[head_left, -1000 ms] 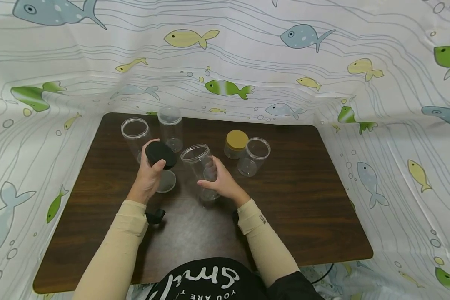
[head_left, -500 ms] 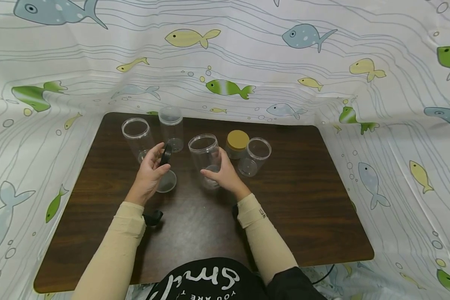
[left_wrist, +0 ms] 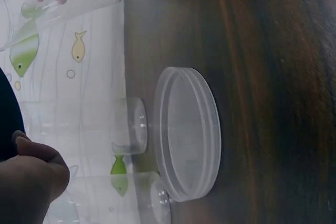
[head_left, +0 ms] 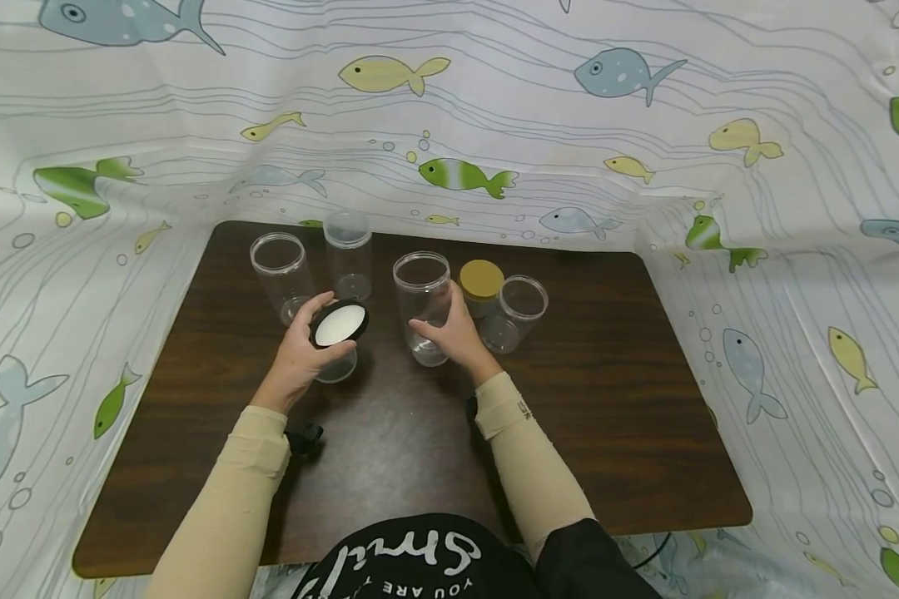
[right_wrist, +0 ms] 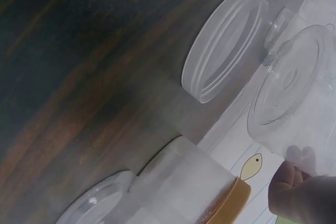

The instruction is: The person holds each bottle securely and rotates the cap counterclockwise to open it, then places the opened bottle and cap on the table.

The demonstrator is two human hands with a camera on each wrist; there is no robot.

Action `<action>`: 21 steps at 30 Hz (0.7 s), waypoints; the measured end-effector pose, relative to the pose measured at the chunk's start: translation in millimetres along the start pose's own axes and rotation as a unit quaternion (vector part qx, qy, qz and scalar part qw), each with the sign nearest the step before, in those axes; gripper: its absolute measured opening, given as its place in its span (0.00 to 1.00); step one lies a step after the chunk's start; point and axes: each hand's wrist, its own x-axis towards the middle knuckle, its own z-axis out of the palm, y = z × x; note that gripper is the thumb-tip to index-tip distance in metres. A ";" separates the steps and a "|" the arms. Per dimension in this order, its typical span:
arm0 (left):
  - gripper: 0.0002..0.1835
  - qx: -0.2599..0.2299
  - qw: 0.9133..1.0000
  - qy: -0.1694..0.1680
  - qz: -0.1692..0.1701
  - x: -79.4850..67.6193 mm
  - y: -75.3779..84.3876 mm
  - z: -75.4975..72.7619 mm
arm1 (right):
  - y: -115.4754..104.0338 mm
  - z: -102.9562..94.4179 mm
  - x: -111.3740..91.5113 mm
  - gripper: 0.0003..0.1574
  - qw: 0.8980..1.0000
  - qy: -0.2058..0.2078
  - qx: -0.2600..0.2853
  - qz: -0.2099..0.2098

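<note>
Lid and jar held apart above a brown table (head_left: 607, 416). The left hand (head_left: 295, 353) grips a black lid (head_left: 340, 324) by its rim, thumb on the near edge and fingers curled round the far side. The right hand (head_left: 455, 334) is clamped on the side of a tall clear jar (head_left: 421, 291), its mouth upward and uncovered; the right wrist view shows the jar's base from below, so it appears to be off the table. Over the last second the lid has been turned, from its dark top through edge-on to its white-lined underside, while the jar has moved farther from the person and toward the yellow-lidded jar (head_left: 482, 280). The change brings the lid's inner face into view, which suggests that it is being examined or displayed; lid and jar remain unjoined, so any fitting of one to the other is judged not yet done. A clear lid (left_wrist: 189, 135) lies on the table just beyond the left hand. Behind it stand an uncovered jar (head_left: 280, 274) and a covered jar (head_left: 350, 259); a shorter jar (head_left: 523, 309) without a lid stands beside the yellow-lidded one.
</note>
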 end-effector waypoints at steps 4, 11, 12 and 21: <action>0.49 0.015 1.000 -0.002 -0.008 -2.8 -2.9 -1.6 | 3.9 1.5 6.5 0.66 1.000 0.009 0.000 0.013; 0.52 0.060 0.998 -0.033 -0.018 -8.3 -5.8 -0.4 | 3.0 5.2 18.0 0.66 0.999 0.029 0.024 0.018; 0.52 0.073 0.996 -0.039 -0.016 -9.0 -6.5 0.5 | 3.1 5.7 19.9 0.65 0.999 0.031 0.024 0.015; 0.56 0.169 0.983 -0.070 0.009 -16.6 -15.9 11.3 | 7.3 10.2 33.8 0.59 0.999 0.040 0.028 0.008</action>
